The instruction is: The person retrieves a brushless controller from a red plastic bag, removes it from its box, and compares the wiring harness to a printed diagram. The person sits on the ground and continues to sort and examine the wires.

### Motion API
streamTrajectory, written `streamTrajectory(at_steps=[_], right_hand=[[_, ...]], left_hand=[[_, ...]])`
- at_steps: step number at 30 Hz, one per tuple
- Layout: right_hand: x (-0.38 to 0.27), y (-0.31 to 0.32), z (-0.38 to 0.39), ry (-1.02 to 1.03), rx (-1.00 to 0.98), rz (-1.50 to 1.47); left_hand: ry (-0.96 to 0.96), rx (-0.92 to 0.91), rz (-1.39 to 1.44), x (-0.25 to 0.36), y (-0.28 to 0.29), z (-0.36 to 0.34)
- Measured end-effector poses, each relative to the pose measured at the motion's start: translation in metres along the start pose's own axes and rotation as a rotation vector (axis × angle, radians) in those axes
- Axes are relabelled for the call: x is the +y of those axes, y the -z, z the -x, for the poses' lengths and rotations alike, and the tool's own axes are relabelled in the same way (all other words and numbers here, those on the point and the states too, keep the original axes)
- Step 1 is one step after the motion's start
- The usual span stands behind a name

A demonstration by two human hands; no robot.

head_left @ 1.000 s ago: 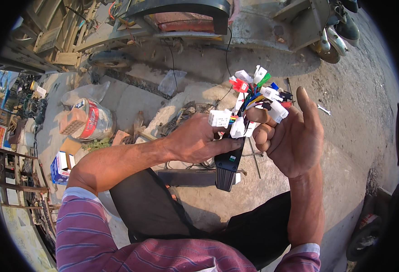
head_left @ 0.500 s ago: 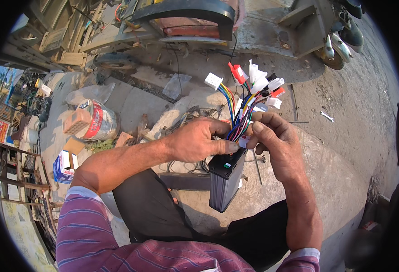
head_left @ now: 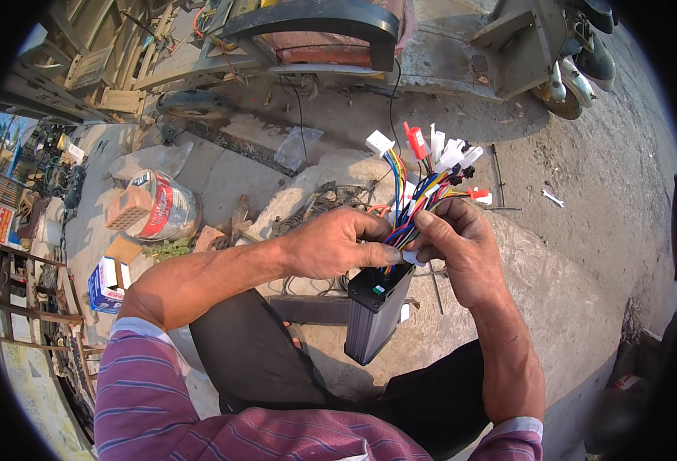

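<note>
Between my knees hangs a black finned motor controller (head_left: 375,319), tilted, with a thick bundle of coloured wires (head_left: 401,223) rising from its top end. White, red and black plug connectors (head_left: 447,157) fan out at the far ends of the wires. My left hand (head_left: 338,244) is closed round the base of the bundle, thumb across it just above the casing. My right hand (head_left: 465,246) pinches some of the wires between thumb and fingers on the right side. A small white tag (head_left: 413,258) shows beneath its fingertips.
A brick (head_left: 129,206) lies on a plastic bucket (head_left: 171,211) at left, near an opened blue-and-white box (head_left: 108,284). Coiled cable (head_left: 319,203) lies beyond my hands. A wrench (head_left: 553,198) is on the ground at right; a vehicle frame (head_left: 430,65) stands at the far side.
The controller has shifted slightly left and tilted more. The connectors have spread, with a red one now leaning out to the right. My right hand has moved slightly left along the wires.
</note>
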State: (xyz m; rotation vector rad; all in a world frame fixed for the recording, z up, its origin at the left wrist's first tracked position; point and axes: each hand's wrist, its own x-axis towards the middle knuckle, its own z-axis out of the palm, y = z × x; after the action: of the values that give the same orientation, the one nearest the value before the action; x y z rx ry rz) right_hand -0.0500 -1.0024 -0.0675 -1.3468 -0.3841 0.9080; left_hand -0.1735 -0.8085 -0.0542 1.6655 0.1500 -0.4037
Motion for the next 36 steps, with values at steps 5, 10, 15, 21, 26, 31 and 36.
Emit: streamTrajectory(at_steps=[5, 10, 15, 21, 26, 31, 36], right_hand=[[-0.006, 0.005, 0.000, -0.111, -0.050, -0.035], [-0.001, 0.003, 0.000, -0.044, -0.116, -0.275], [0.002, 0.002, 0.000, -0.040, -0.101, -0.354], [0.001, -0.009, 0.004, -0.053, -0.069, -0.282], [0.003, -0.015, 0.008, -0.034, -0.047, -0.154], [0.003, -0.013, 0.008, -0.025, 0.025, -0.329], [0.006, -0.010, 0.006, 0.003, 0.047, -0.451]], left_hand=[[0.007, -0.019, -0.066, -0.002, 0.002, 0.000], [-0.056, -0.054, 0.161, -0.008, 0.000, -0.005], [-0.022, -0.108, 0.178, -0.003, 0.004, 0.001], [-0.060, -0.092, 0.094, -0.002, -0.003, 0.000], [-0.065, -0.029, -0.045, -0.004, -0.005, 0.000], [-0.037, 0.025, -0.020, 0.000, 0.000, 0.001], [-0.096, 0.137, 0.138, -0.002, -0.010, 0.003]])
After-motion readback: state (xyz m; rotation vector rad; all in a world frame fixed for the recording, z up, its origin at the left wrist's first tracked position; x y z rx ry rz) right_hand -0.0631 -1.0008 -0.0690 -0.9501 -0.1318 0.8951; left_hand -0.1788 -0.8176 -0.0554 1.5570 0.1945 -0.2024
